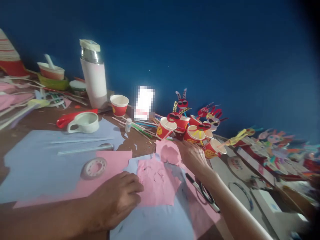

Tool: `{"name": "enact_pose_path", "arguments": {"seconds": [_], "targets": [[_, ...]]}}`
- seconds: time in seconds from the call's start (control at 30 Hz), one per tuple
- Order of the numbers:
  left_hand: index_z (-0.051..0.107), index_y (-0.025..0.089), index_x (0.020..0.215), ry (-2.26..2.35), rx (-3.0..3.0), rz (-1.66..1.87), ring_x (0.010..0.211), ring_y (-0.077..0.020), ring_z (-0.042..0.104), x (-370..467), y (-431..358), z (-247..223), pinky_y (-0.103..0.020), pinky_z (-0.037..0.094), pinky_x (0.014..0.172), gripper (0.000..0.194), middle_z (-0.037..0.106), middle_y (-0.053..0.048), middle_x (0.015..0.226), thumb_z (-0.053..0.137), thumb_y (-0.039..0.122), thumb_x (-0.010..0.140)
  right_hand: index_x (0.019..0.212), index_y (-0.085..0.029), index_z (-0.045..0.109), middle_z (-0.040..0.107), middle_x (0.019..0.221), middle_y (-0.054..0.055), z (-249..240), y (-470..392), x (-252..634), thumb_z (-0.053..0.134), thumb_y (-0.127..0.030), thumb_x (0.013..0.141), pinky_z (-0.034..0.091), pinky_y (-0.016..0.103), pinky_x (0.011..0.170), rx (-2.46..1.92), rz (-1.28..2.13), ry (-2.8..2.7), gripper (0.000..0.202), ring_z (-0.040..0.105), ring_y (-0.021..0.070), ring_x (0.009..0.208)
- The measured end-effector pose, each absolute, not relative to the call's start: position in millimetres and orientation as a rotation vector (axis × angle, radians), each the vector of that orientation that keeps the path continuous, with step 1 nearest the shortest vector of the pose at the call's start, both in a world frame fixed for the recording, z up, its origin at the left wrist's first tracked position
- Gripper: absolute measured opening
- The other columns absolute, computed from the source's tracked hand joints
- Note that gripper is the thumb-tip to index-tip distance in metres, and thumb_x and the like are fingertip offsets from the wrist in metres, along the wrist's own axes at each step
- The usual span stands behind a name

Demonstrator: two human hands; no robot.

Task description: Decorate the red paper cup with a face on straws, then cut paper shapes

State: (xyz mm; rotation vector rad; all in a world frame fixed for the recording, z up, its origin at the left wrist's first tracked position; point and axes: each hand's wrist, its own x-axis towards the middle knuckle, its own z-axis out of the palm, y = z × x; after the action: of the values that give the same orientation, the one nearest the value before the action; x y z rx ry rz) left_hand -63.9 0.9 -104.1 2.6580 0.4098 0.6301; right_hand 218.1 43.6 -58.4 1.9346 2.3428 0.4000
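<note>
The left hand (pixel 121 193) is touching the pink sheet's (pixel 160 188) left edge; the right hand (pixel 196 156) is lying beyond, upper right. Both grips: indeterminable.

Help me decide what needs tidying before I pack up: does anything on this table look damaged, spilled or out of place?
The small pink sheet by the left hand looks creased, with jagged edges, perhaps just from cutting. Thin sticks lie strewn loose around the small bottle. No spill shows.

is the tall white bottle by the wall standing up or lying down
Upright: the bottle stands on the table, top end up.
</note>
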Motion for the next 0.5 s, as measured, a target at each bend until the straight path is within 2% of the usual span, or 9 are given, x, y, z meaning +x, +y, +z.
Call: {"name": "enact_pose_path", "arguments": {"seconds": [0.1,0.3,0.5], "targets": [[0.056,0.019,0.085,0.403,2.643,0.590,0.090,-0.0217,0.049,-65,1,-104,-0.035,0.039,0.075,0.013,0.061,-0.006,0.099,0.049,0.011,0.078,0.117,-0.025,0.055,0.065,0.087,0.007,-70,65,218,0.043,-0.008,0.083,0.035,0.031,0.068,1.907,0.480,2.298,0.040,0.059,0.0232,0.082],[0.055,0.018,0.085,0.422,2.630,0.572,0.088,-0.0215,0.048,-64,1,-108,-0.036,0.037,0.073,0.014,0.061,-0.005,0.101,0.050,0.009,0.076,0.120,-0.025,0.051,0.064,0.096,0.009,-79,88,220,0.038,-0.008,0.086,0.029,0.035,0.084,1.851,0.550,2.239,0.040,0.057,0.0229,0.090],[0.055,0.019,0.084,0.430,2.622,0.599,0.088,-0.0211,0.048,-64,1,-107,-0.035,0.037,0.072,0.015,0.062,-0.004,0.101,0.050,0.008,0.075,0.118,-0.023,0.050,0.066,0.094,0.009,-81,97,220,0.037,-0.011,0.089,0.029,0.035,0.084,1.832,0.553,2.173,0.035,0.060,0.0226,0.088]]}}
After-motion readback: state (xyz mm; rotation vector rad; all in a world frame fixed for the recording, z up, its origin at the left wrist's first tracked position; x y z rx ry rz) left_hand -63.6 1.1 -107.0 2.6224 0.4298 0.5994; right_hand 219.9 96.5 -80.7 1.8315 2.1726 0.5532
